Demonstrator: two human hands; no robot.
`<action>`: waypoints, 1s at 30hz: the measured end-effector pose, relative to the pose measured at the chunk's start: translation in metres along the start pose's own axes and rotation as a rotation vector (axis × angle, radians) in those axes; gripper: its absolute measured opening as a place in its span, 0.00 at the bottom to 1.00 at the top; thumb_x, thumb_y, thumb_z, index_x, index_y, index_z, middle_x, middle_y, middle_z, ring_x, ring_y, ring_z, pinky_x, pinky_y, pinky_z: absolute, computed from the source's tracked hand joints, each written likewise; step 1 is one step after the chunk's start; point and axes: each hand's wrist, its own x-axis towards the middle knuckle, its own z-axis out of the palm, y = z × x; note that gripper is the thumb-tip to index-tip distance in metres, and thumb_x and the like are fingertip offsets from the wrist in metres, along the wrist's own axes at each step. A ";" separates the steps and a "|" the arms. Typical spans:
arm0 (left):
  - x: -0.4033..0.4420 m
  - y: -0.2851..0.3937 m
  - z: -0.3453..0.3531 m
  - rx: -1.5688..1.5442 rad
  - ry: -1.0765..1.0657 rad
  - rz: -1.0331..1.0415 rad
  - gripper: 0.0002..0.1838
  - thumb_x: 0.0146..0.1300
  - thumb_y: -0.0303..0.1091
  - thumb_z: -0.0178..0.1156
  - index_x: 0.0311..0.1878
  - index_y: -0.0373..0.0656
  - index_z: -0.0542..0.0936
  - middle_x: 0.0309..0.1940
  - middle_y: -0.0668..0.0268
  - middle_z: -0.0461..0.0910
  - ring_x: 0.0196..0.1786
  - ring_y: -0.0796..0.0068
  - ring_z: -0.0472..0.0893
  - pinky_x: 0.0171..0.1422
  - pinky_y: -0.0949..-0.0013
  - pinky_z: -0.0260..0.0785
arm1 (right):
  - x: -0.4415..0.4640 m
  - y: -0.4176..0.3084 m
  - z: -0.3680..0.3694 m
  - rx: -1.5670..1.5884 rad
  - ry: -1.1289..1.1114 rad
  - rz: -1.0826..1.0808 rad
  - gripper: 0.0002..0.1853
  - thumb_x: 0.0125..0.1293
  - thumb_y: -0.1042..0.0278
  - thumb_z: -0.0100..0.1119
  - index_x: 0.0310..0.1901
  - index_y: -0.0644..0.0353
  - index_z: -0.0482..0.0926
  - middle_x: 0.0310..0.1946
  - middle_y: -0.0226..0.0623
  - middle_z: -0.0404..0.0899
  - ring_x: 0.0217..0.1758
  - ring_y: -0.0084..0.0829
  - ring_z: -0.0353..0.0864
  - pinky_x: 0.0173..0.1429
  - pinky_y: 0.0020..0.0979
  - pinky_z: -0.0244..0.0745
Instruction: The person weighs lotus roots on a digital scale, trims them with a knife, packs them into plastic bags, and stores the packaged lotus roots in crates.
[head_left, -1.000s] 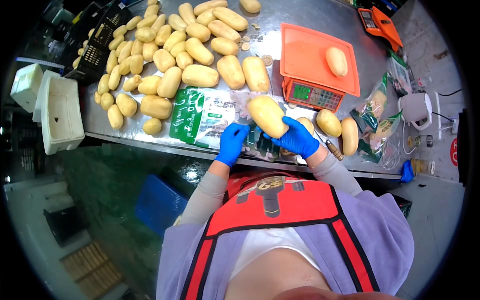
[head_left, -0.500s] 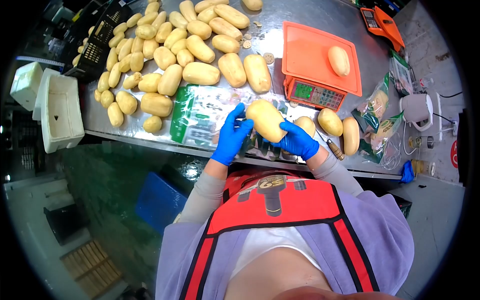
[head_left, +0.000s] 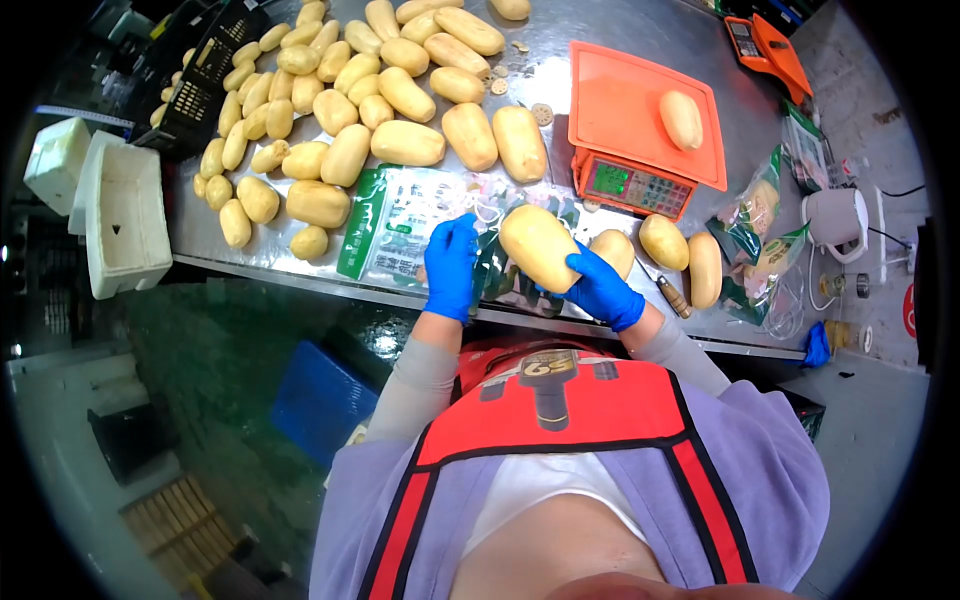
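Observation:
My right hand (head_left: 605,288), in a blue glove, is closed on the right end of a thick, pale yellow lotus root segment (head_left: 538,247), held above the table's near edge. My left hand (head_left: 450,268), also gloved in blue, is apart from that segment. Its fingers are drawn together at a printed clear and green plastic bag (head_left: 400,228) lying flat on the table; the fingertips are partly hidden. Just right of the held segment lie another lotus root (head_left: 613,252), partly covered, and a knife with a wooden handle (head_left: 673,297).
Many lotus roots (head_left: 408,143) cover the steel table's (head_left: 265,252) left and back. An orange scale (head_left: 640,110) carries one segment (head_left: 681,121). Filled bags (head_left: 765,270) lie at right. A black crate (head_left: 205,80) and white foam box (head_left: 125,220) stand at left.
My left hand has come away from the lotus root and dropped left onto the plastic bag, which has shifted slightly left. My right hand still holds the segment.

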 end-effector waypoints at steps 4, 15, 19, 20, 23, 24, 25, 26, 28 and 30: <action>-0.021 0.015 0.003 0.027 -0.240 -0.057 0.23 0.59 0.37 0.62 0.55 0.39 0.69 0.44 0.65 0.72 0.42 0.79 0.73 0.44 0.77 0.66 | -0.008 -0.001 -0.002 0.148 0.017 0.066 0.38 0.60 0.56 0.53 0.67 0.63 0.50 0.61 0.42 0.63 0.60 0.36 0.68 0.57 0.32 0.70; -0.055 0.042 0.026 -0.033 -0.462 0.317 0.37 0.59 0.33 0.59 0.69 0.40 0.52 0.65 0.60 0.57 0.65 0.68 0.61 0.67 0.65 0.58 | -0.008 -0.009 0.037 0.022 -0.132 -0.058 0.44 0.56 0.51 0.58 0.68 0.61 0.47 0.62 0.40 0.61 0.61 0.34 0.68 0.58 0.33 0.70; -0.034 0.032 0.022 -0.240 -0.264 0.023 0.27 0.63 0.35 0.55 0.63 0.38 0.63 0.58 0.60 0.68 0.59 0.70 0.68 0.62 0.68 0.62 | -0.005 0.005 0.023 0.009 0.057 -0.038 0.36 0.61 0.47 0.51 0.64 0.63 0.56 0.53 0.44 0.71 0.47 0.31 0.75 0.44 0.27 0.73; -0.026 0.028 0.014 -0.341 -0.169 -0.180 0.24 0.64 0.36 0.54 0.61 0.37 0.67 0.54 0.61 0.72 0.56 0.71 0.72 0.59 0.69 0.65 | -0.005 0.007 0.016 0.014 0.177 0.031 0.34 0.63 0.45 0.47 0.62 0.63 0.60 0.49 0.45 0.75 0.40 0.30 0.77 0.37 0.24 0.73; -0.005 -0.010 -0.033 0.518 -0.043 0.088 0.15 0.61 0.40 0.58 0.46 0.39 0.78 0.38 0.63 0.77 0.38 0.73 0.77 0.41 0.69 0.69 | -0.001 -0.003 0.004 0.056 0.221 0.018 0.31 0.65 0.42 0.40 0.56 0.64 0.67 0.39 0.45 0.80 0.26 0.23 0.74 0.27 0.19 0.66; -0.003 -0.033 -0.039 0.520 -0.040 0.088 0.15 0.61 0.40 0.58 0.46 0.39 0.78 0.38 0.63 0.77 0.38 0.73 0.77 0.41 0.69 0.69 | 0.000 -0.002 -0.009 -0.051 0.315 -0.001 0.30 0.66 0.42 0.39 0.54 0.63 0.70 0.36 0.43 0.80 0.23 0.20 0.70 0.24 0.18 0.64; -0.007 -0.059 -0.041 0.635 -0.050 0.244 0.14 0.58 0.41 0.60 0.41 0.40 0.78 0.34 0.62 0.76 0.36 0.70 0.77 0.40 0.67 0.69 | 0.001 -0.002 -0.013 -0.161 0.419 -0.026 0.29 0.66 0.42 0.39 0.51 0.62 0.72 0.32 0.40 0.81 0.22 0.18 0.69 0.22 0.17 0.61; -0.012 -0.065 -0.038 0.747 -0.060 0.403 0.13 0.56 0.42 0.63 0.36 0.41 0.78 0.31 0.62 0.74 0.34 0.67 0.76 0.39 0.65 0.68 | 0.000 -0.003 -0.014 -0.167 0.430 -0.016 0.28 0.66 0.42 0.39 0.51 0.61 0.73 0.31 0.39 0.81 0.21 0.18 0.69 0.22 0.17 0.60; -0.013 -0.072 -0.038 0.832 -0.033 0.418 0.13 0.54 0.42 0.64 0.35 0.42 0.78 0.30 0.61 0.74 0.35 0.64 0.76 0.39 0.64 0.68 | -0.001 -0.003 -0.016 -0.175 0.438 -0.008 0.28 0.66 0.42 0.39 0.50 0.60 0.73 0.30 0.38 0.81 0.21 0.18 0.69 0.21 0.17 0.59; -0.011 -0.071 -0.040 0.932 0.001 0.490 0.11 0.53 0.40 0.63 0.33 0.43 0.78 0.29 0.59 0.74 0.35 0.59 0.76 0.40 0.61 0.68 | -0.002 0.001 -0.016 -0.107 0.421 0.073 0.26 0.66 0.48 0.45 0.57 0.60 0.66 0.42 0.40 0.79 0.29 0.21 0.74 0.26 0.18 0.62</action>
